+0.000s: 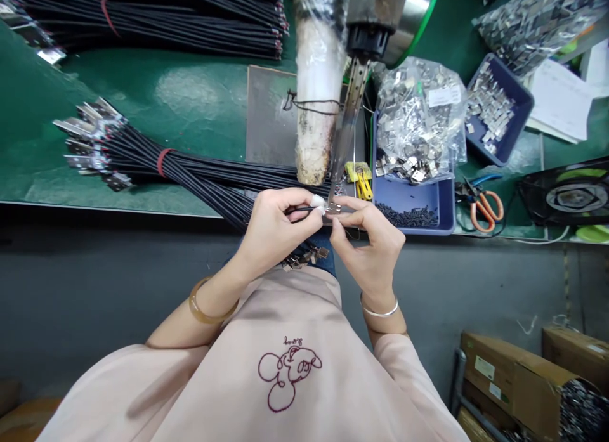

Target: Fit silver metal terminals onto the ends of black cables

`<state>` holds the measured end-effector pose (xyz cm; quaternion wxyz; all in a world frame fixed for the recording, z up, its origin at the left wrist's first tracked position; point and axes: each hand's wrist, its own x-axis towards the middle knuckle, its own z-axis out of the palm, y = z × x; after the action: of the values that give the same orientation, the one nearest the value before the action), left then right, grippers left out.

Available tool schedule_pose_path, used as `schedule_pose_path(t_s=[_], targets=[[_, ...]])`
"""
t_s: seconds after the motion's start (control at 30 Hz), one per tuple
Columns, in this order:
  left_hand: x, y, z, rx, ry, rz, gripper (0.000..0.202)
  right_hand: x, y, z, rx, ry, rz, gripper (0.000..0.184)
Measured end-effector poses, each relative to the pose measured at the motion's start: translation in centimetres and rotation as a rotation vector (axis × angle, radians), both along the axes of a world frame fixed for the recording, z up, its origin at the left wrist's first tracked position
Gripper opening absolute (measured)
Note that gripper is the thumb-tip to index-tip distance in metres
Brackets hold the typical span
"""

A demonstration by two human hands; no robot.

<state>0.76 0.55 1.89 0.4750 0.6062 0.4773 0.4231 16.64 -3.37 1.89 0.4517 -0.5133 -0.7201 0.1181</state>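
My left hand [283, 223] is closed in a pinch on a thin black cable [304, 208], close to its end. A white cover sits on one of its fingertips. A small metal connector [335, 208] shows at the cable's tip, between my two hands. My right hand [368, 233] pinches at this connector with thumb and forefinger; the exact contact is partly hidden by the fingers. Just behind the fingertips, a slim metal arm [349, 122] comes down from above. Beside my left hand lies a bundle of black cables [204, 175] tied with a red band. More cable ends [304, 258] hang below my hands.
A white pipe [314, 131] hangs close above my hands. To the right are a blue tray [445, 204] with bagged metal parts [421, 106], another blue bin [523, 106], orange-handled pliers [485, 210], a yellow cutter [364, 182] and a black fan [571, 195]. Cardboard boxes [504, 372] stand lower right.
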Motion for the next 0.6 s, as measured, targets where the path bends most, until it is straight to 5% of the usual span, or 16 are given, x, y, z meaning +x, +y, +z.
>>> schedule_pose_path(t_s=[0.3, 0.5, 0.6], targets=[[-0.24, -0.32, -0.51, -0.058, -0.070, -0.014, 0.007, -0.52, -0.52, -0.38, 0.050, -0.004, -0.070, 0.013], [-0.88, -0.51, 0.11, -0.026, -0.117, -0.088, 0.008, -0.34, -0.44, -0.06, -0.343, 0.366, 0.008, 0.009], [-1.00, -0.62, 0.03, -0.025, -0.141, -0.083, 0.008, -0.21, -0.34, 0.12, -0.309, 0.334, 0.009, 0.008]])
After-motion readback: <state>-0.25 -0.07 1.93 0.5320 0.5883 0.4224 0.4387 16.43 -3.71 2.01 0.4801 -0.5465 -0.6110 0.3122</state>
